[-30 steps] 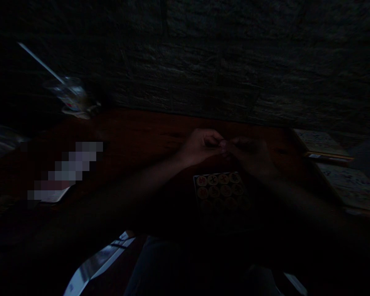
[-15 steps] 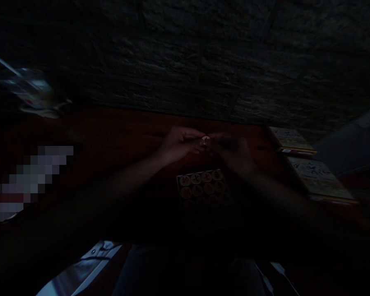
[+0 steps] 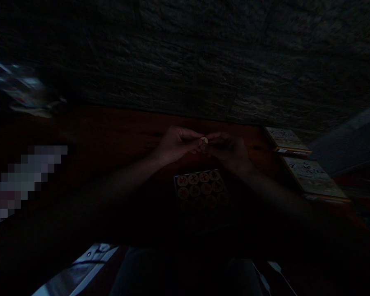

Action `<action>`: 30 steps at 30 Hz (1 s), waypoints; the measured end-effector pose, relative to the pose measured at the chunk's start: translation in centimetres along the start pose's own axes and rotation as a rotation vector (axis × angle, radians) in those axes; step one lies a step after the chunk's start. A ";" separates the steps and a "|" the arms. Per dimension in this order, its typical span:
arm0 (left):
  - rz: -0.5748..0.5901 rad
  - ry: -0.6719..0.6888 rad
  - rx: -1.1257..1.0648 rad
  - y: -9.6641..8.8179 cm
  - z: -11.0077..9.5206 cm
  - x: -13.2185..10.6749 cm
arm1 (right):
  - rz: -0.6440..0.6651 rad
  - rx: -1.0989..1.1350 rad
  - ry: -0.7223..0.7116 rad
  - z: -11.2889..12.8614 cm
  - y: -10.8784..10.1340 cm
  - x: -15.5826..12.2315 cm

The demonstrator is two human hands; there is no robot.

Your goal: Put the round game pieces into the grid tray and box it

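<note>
Between my two hands is a small round Chinese chess piece (image 3: 204, 140) with a dark character on its face. My left hand (image 3: 179, 142) pinches it from the left, and the fingertips of my right hand (image 3: 230, 149) close on its right side. Both hands are above the reddish-brown table (image 3: 123, 127). Nearer to me lies a box (image 3: 175, 185) of Chinese chess pieces (image 3: 195, 190), set in rows with red and black characters. The front rows fade into darkness.
Two flat patterned boxes (image 3: 311, 174) lie at the right of the table. A clear plastic container (image 3: 29, 88) stands at the far left. Behind the table rises a rough stone wall (image 3: 185, 61). White cables (image 3: 276, 267) hang at the lower right.
The chess piece has turned between my fingers, so its face and character show more plainly. The whole view has shifted slightly; both hands keep their pinch.
</note>
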State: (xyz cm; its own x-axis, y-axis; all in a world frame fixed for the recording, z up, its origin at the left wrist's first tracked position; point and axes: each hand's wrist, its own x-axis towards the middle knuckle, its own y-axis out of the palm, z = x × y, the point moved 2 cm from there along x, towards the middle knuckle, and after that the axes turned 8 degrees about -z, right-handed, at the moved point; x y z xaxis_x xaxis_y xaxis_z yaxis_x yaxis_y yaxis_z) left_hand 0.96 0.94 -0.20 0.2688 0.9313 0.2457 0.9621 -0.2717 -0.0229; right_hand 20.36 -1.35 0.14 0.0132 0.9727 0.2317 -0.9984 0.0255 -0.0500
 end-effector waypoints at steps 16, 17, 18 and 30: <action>0.008 -0.073 -0.097 -0.1 0.2 0.0 | -0.012 -0.013 0.012 0.0 0.0 0.0; 0.012 -0.074 -0.098 -0.1 0.2 0.0 | -0.009 -0.022 0.018 0.0 0.0 -0.1; 0.017 -0.073 -0.094 0.0 0.3 0.0 | -0.006 -0.035 0.022 0.1 0.0 -0.1; 0.135 0.191 -0.005 0.6 0.9 0.3 | 0.018 -0.249 0.059 1.8 0.2 -0.5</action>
State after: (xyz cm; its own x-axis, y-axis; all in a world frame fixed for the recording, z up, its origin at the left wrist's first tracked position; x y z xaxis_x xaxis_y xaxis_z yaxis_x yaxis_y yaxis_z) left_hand 1.70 1.29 -1.04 0.3811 0.8238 0.4197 0.9177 -0.3922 -0.0635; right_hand 20.05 -2.25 1.73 0.0061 0.9851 0.1721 -0.9543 0.0571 -0.2933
